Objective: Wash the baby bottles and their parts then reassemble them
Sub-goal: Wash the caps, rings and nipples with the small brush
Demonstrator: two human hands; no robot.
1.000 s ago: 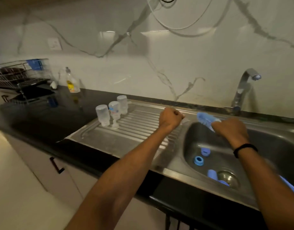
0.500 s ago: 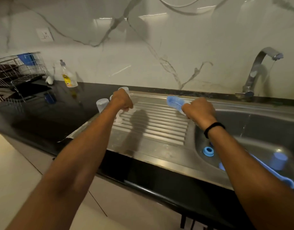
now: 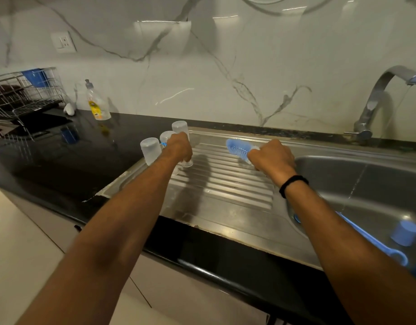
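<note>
While a clear baby bottle (image 3: pixel 165 137), standing upside down at the far left corner of the drainboard (image 3: pixel 225 191), is being gripped by the left hand (image 3: pixel 178 147) with the fingers curled round its body, a blue bottle brush (image 3: pixel 237 150) is being held over the drainboard's far right part by the right hand (image 3: pixel 272 158), which is being clenched in a fist just behind the bristle head. The brush's long handle (image 3: pixel 371 241) is being carried under the right forearm, with its looped end lying off the drainboard's right side, over the sink basin (image 3: pixel 366 179). Two more clear bottles are standing inverted beside the gripped one: one bottle (image 3: pixel 150 153) just to its left at the drainboard's left edge, and a rear bottle (image 3: pixel 180 129) just behind it. A blue cap (image 3: pixel 405 233) is sitting in the basin, well to the drainboard's right, and a blue part (image 3: pixel 296 218) is being mostly hidden by the right forearm just past the drainboard's right edge. A black wristband (image 3: pixel 293 185) is being worn on the right wrist. Left of the drainboard, on the black countertop (image 3: pixel 61 156), a dish soap bottle (image 3: pixel 96 104) and a wire dish rack (image 3: pixel 26 90) are standing by the wall, while a faucet (image 3: pixel 378 97) is rising far to the drainboard's right.
</note>
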